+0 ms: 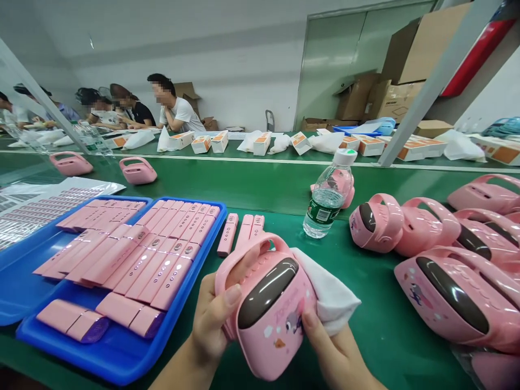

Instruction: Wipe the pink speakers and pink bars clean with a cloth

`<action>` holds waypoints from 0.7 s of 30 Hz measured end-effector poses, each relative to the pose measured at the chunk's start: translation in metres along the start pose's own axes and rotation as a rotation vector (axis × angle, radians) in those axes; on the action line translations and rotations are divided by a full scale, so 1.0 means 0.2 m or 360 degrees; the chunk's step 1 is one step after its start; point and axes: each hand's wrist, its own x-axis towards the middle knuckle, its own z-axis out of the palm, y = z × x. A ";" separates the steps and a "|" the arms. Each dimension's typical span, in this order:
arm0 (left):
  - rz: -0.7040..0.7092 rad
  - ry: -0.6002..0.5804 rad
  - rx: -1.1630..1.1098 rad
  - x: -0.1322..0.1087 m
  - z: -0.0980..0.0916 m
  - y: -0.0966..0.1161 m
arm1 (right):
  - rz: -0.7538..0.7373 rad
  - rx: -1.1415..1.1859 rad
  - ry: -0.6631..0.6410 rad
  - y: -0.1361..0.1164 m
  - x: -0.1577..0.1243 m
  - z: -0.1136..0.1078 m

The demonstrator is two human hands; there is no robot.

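Note:
A glossy pink device [270, 314] with a carry handle, a dark oval window and cartoon prints is held up tilted in front of me. My left hand [215, 314] is closed around its left side, some fingers passing under the handle. On the other side my right hand [333, 341] pinches a white cloth [331, 290] against the casing, its thumb on the printed front. The fingers behind the device and cloth are hidden. Just beyond it, several slim pink pieces [228, 234] lie on the green table [280, 216].
Blue trays [162, 338] of slim pink pieces [152, 260] are at left, beside printed sheets [52, 206]. A water bottle [327, 197] stands ahead. More pink devices [450, 292] crowd the right. Small boxes [219, 142] line the far shelf; people sit beyond.

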 end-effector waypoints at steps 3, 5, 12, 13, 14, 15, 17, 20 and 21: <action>0.0001 0.0005 -0.0072 -0.01 0.01 0.02 | -0.0030 0.0100 0.0042 -0.07 -0.01 0.03; -0.0030 -0.0004 -0.0091 -0.02 0.01 0.03 | 0.0008 0.0112 0.0085 -0.13 -0.02 0.05; -0.0055 -0.0041 0.0022 -0.03 -0.01 0.06 | -0.0096 -0.0176 0.0033 -0.15 -0.06 0.04; -0.0030 -0.0042 0.0012 -0.04 -0.01 0.07 | -0.0109 -0.0186 0.0033 -0.13 -0.06 0.03; -0.0027 -0.0038 -0.0006 -0.04 -0.01 0.07 | -0.0114 -0.0192 0.0032 -0.12 -0.06 0.02; -0.0040 -0.0034 -0.0021 -0.04 0.00 0.07 | -0.0111 -0.0199 0.0033 -0.11 -0.06 0.01; -0.0057 -0.0047 -0.0048 -0.03 0.00 0.07 | -0.0118 -0.0251 0.0056 -0.11 -0.06 0.01; -0.0056 -0.0076 -0.0061 -0.02 0.00 0.06 | -0.0223 -0.0474 0.0133 -0.13 -0.05 0.01; -0.0061 -0.0074 -0.0057 -0.01 0.00 0.06 | -0.0292 -0.0583 0.0162 -0.13 -0.05 0.01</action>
